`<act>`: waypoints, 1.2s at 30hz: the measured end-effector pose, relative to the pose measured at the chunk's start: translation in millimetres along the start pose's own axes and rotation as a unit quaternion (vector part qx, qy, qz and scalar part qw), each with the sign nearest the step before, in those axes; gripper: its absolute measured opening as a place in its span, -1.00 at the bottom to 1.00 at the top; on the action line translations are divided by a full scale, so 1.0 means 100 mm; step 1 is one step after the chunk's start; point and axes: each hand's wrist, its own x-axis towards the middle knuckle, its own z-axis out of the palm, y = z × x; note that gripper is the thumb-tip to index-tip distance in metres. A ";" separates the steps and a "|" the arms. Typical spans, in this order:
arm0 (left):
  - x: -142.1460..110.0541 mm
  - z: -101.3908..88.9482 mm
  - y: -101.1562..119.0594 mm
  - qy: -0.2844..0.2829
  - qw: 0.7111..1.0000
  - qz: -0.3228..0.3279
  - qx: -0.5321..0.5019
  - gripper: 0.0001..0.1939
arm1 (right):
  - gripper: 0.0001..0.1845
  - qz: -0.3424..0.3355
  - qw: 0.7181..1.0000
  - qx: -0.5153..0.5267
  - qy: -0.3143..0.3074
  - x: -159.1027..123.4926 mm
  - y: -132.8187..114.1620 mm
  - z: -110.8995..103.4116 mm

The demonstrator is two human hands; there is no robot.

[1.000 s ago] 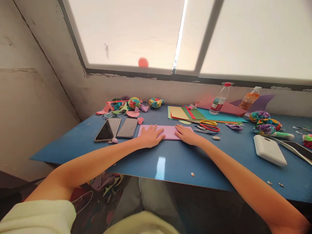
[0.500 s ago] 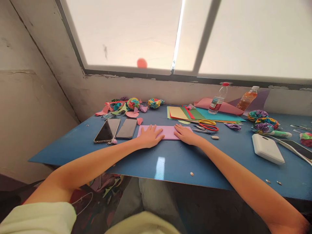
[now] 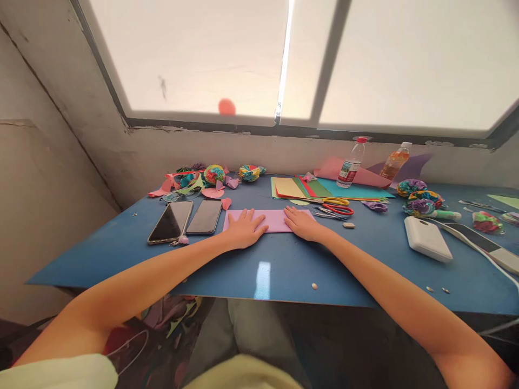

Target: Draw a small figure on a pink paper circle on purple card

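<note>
A strip of folded purple paper (image 3: 276, 220) lies flat across the blue table in front of me. Pressed on its left part is my left hand (image 3: 244, 229), palm down with the fingers spread. My right hand (image 3: 303, 222) rests flat on the right end of the paper, fingers stretched out. Neither hand grips anything. Just left of the paper are two phones, a nearer dark phone (image 3: 171, 222) and a grey phone (image 3: 205, 217). To the right lie red-handled scissors (image 3: 338, 208) and yellow-handled scissors (image 3: 339, 201).
Behind the paper is a stack of coloured sheets (image 3: 290, 187). A water bottle (image 3: 351, 163) and a tea bottle (image 3: 394, 162) stand at the back. Paper flower balls (image 3: 251, 172) and scraps lie back left. A white power bank (image 3: 427, 239) sits at the right; the table's front edge (image 3: 259, 297) is close.
My view has turned slightly to the right, so everything appears shifted left. Both hands stay flat on the purple paper, with no clear movement of their own.
</note>
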 end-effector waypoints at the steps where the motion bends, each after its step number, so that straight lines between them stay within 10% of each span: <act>1: 0.00 0.00 0.00 0.001 1.000 0.000 0.000 -0.35 | -0.30 0.001 1.000 -0.001 0.000 0.00 -0.01 0.01; 36: -0.02 0.01 0.01 0.002 1.000 0.006 0.004 -0.34 | -0.39 0.079 0.993 0.030 0.088 0.37 -0.73 0.04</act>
